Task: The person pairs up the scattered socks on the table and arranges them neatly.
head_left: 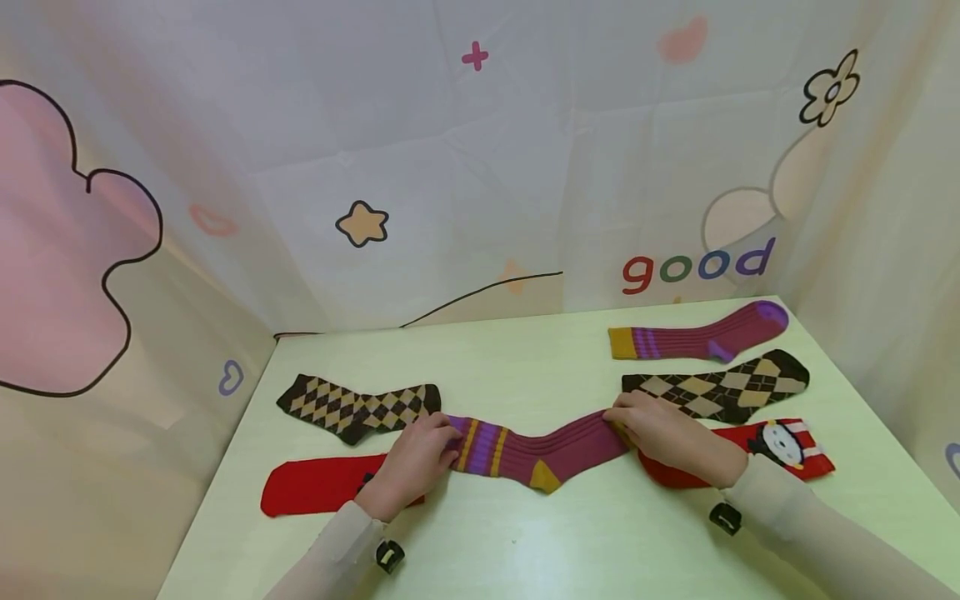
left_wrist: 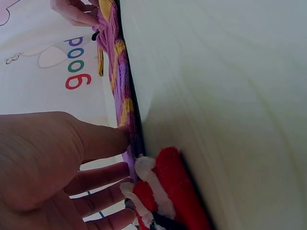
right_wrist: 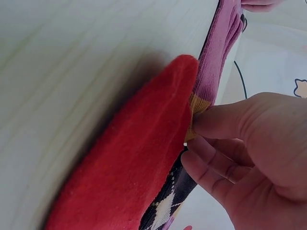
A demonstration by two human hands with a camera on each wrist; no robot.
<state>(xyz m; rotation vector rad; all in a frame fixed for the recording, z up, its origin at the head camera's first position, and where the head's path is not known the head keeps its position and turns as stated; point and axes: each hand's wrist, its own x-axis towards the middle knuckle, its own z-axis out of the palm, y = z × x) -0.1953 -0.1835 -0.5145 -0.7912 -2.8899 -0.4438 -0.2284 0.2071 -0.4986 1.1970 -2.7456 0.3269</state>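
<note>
Head view: left hand and right hand, fingers pinching a plum sock, partly hide red socks.

I can read one word before me, the lower-case "good", standing low on the right of the pale cloth backdrop with its cartoon drawings: red g, green o, blue o, purple d. In my left wrist view it lies on its side, reading bottom to top. Higher up, the same cloth bears a pink plus-shaped sign.
</note>
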